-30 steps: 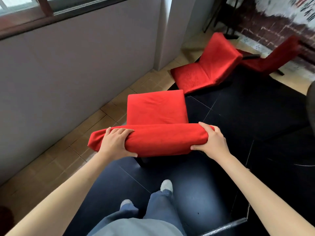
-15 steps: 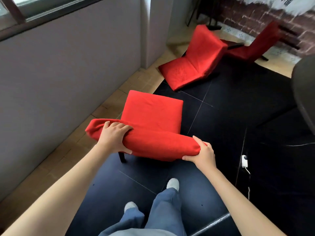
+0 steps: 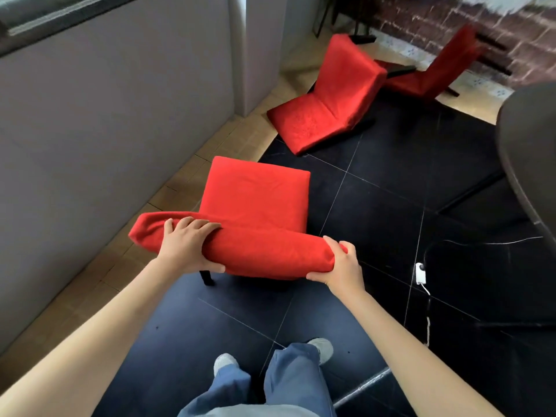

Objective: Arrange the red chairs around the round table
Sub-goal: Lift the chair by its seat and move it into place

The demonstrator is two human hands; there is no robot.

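Note:
A red upholstered chair (image 3: pixel 255 200) stands upright just in front of me, seat pointing away, one dark leg showing beneath. My left hand (image 3: pixel 188 246) grips the left part of its padded backrest top, and my right hand (image 3: pixel 340 267) grips the backrest's right end. A second red chair (image 3: pixel 328 97) lies tipped over on the floor farther back. Behind it a third red chair (image 3: pixel 442 67) lies near the brick wall. The dark round table (image 3: pixel 529 158) shows only its edge at the right border.
A grey wall (image 3: pixel 105 115) under a window runs close along the left, with a pillar behind. A white plug and cable (image 3: pixel 420 273) lie on the black floor to the right. My feet stand just behind the chair.
The held chair has turned and shifted slightly left relative to me, toward the wall side. The view has swung right, so the round table's edge shows more. Both hands keep their grip.

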